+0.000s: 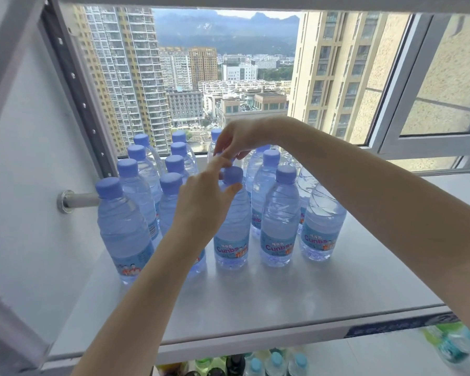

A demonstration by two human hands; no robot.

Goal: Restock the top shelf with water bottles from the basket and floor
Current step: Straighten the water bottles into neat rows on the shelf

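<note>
1. Biggest thing we see is the window [429, 147] behind everything, with high-rise towers and hills outside.
2. In front of it is the top shelf [282, 289], a pale flat board. Its front half is bare, and the load stands toward the back.
3. The water bottles [278, 221] are upright on that shelf in rough rows running back to the window, packed close together. They're all clear with blue caps, and the front ones show blue labels.
4. Both our arms reach in over the shelf and meet above the middle row.
5. Our left hand [201, 204] is on the front middle bottle [232, 232], which stands on the shelf. Thumb and fingers pinch in narrow around its cap [233, 175].
6. Our right hand [239, 138] sits just behind, with its fingers curled down over the top of the next bottle back. That cap is mostly hidden, so we honestly can't tell if it's gripping.
7. Lower down, a few more bottles [276, 362] with lighter blue caps peek out below the shelf edge.
8. A short metal rod [79, 200] sticks out of the left wall beside the nearest bottle.
</note>
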